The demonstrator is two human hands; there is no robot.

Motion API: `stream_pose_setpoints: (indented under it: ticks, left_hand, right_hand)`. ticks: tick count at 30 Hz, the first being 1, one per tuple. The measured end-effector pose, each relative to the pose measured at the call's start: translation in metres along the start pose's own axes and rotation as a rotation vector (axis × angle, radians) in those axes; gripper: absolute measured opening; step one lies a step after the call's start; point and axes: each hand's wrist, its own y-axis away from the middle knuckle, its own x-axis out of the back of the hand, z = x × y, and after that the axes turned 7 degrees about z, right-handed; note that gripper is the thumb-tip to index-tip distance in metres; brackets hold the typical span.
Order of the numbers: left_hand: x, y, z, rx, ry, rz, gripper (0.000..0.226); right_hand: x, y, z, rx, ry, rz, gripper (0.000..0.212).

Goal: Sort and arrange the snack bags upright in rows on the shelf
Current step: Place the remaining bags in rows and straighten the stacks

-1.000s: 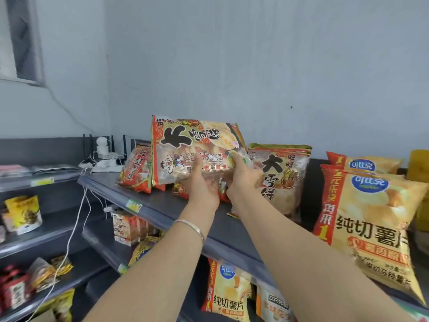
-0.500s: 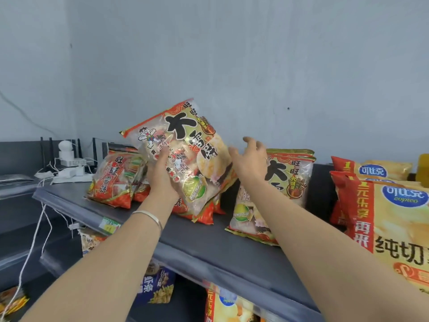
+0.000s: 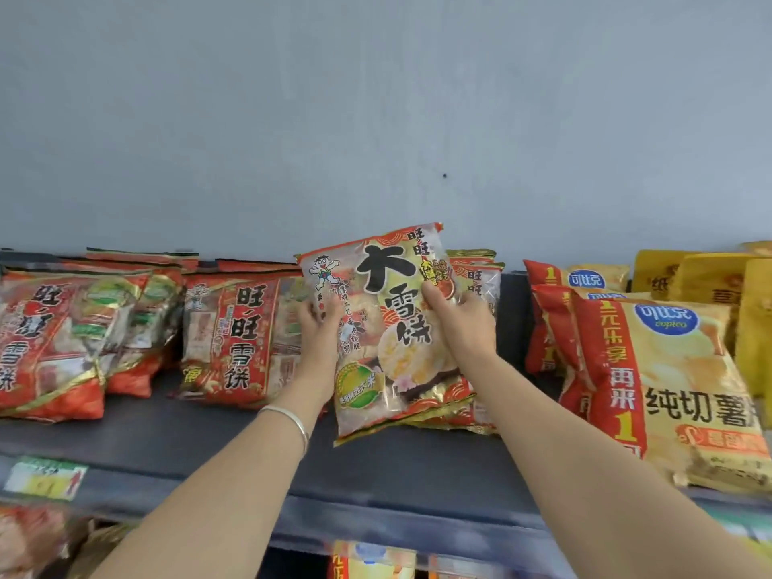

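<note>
**Top shelf, rice-cracker section: bag being stood up**

A plain grey wall (image 3: 376,119) backs a dark shelf (image 3: 209,445). At its left end, red rice-cracker bags (image 3: 234,336) lean back in loose rows, and a price label (image 3: 44,478) sits on the front edge.

At mid-shelf the left hand (image 3: 321,328), with a silver bracelet (image 3: 288,420) on its wrist, grips the left edge of the large rice-cracker bag (image 3: 388,328). The right hand (image 3: 463,323) grasps the right edge, thumb on the front. The bag stands face-out and slightly tilted, in front of matching bags (image 3: 480,277). Whether its base touches the deck cannot be told.

Toward the right end stand yellow potato-chip bags (image 3: 676,382).

Assessment: the placing step is in hand. Recommended: square the base on the deck, lean the bag lightly on its row, keep its face forward, and let go only once it balances.
</note>
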Motion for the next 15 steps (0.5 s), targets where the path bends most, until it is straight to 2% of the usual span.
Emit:
stream_pose_setpoints:
  ticks: [2,4,6,8,9,15]
  left_hand:
    - [-0.016,0.009,-0.016,0.007,-0.003,-0.134,0.071]
    - [-0.025,0.018,-0.033,0.03,-0.051,-0.248,0.075]
    - [-0.031,0.025,-0.052,0.029,-0.222,-0.225,0.08]
    - [-0.032,0.029,-0.066,-0.038,-0.464,-0.148,0.084]
    - [-0.03,0.032,-0.07,-0.063,-0.508,-0.138,0.084]
    - [-0.029,0.037,-0.076,-0.075,-0.419,-0.22,0.073]
  right_hand:
    - [0.014,-0.002,0.015,-0.012,0.035,0.137,0.074]
    - [0.023,-0.004,0.028,-0.066,0.038,0.202,0.068]
    - [0.026,-0.004,0.042,-0.169,0.072,0.168,0.067]
    - [0.025,-0.003,0.053,-0.249,0.132,0.138,0.069]
    - [0.024,-0.001,0.057,-0.265,0.143,0.138,0.07]
    - [0.02,0.02,0.07,-0.276,0.088,0.227,0.066]
